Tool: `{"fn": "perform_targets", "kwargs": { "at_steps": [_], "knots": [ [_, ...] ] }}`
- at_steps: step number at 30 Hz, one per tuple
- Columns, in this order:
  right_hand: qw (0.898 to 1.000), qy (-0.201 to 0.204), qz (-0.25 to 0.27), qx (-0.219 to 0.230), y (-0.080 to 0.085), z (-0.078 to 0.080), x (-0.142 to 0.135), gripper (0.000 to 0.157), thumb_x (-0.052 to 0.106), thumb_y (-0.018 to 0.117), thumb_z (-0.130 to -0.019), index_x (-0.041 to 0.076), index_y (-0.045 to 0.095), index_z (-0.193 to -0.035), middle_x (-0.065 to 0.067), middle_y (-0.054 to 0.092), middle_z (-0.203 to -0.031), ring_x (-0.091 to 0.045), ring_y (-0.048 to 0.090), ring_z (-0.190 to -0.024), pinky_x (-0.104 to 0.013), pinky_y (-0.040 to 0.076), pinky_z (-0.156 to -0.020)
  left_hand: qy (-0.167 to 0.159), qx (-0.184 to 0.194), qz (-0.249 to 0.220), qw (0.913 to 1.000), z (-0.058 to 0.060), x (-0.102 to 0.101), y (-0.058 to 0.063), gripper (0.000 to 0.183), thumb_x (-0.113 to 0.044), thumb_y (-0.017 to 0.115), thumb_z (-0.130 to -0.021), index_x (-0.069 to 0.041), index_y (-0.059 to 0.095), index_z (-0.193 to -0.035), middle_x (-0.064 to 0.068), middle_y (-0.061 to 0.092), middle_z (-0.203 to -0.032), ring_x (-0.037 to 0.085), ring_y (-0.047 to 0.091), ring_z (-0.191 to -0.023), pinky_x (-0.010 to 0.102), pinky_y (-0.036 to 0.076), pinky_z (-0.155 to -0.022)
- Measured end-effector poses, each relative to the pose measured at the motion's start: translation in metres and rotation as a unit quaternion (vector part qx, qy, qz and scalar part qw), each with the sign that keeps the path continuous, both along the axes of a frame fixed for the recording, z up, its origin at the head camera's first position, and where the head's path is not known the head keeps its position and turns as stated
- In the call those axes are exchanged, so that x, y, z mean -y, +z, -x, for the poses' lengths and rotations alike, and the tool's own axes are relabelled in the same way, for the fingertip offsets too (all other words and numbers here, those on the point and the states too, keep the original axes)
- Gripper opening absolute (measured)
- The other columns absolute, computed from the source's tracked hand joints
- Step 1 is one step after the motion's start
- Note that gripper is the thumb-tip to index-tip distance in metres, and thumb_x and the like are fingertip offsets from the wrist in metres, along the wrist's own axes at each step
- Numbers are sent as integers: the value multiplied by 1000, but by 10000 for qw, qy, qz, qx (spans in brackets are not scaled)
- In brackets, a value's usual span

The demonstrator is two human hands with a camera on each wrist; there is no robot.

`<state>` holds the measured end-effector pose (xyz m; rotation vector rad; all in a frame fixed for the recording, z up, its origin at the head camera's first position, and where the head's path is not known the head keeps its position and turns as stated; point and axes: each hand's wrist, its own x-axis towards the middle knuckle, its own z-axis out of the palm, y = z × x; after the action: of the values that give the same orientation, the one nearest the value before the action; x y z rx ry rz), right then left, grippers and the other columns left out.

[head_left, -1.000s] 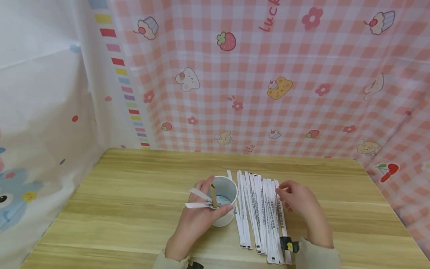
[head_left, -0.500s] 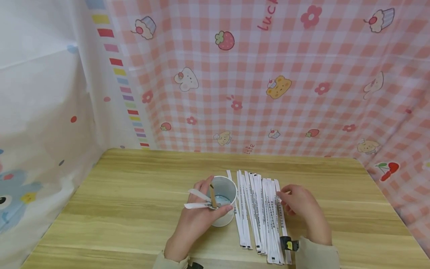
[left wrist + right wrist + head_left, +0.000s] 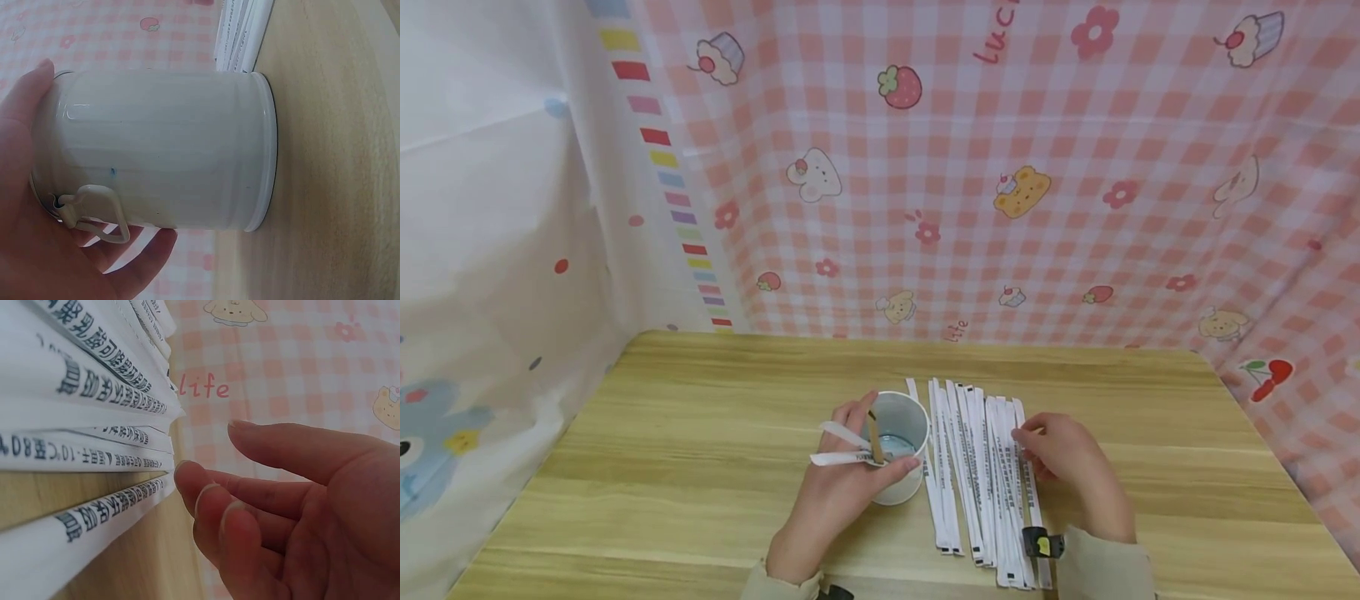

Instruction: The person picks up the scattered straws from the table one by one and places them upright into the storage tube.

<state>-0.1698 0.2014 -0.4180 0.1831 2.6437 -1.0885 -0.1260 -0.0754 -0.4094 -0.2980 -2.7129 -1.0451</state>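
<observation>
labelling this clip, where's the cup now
In the head view, the cup is at the left edge of the wrapped straws, gripped by the left hand.

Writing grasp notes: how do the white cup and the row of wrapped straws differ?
Shape: the cup is a wide, open cylinder; the straws are long and thin.
Pose: the cup stands upright; the straws lie flat on the table.
Contact: the left hand grips the cup; the right hand, by the straws, grips none.
Shared: both look whitish.
</observation>
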Motion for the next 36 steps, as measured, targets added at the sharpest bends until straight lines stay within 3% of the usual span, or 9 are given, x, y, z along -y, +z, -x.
{"fn": "perform_targets", "kwargs": {
  "at_steps": [25,36],
  "knots": [
    [9999,133,1,47,-6,2,3,23,25,57,-87,3,60,-95,-8,54,-69,-20,50,-56,-29,43,-52,-50,-61,-8,10000,0,1,0,93,-67,61,-64,-15,33,-136,7,40,-123,20,45,-104,38,43,-84],
    [10000,-24,1,50,-11,5,2,37,27,57,-87,2,50,-113,-8,54,-71,-19,50,-56,-28,43,-51,-14,-87,-63,9999,0,-1,1,89,-53,72,-64,-15,33,-135,8,40,-124,20,45,-105,39,43,-84]
  ]
}}
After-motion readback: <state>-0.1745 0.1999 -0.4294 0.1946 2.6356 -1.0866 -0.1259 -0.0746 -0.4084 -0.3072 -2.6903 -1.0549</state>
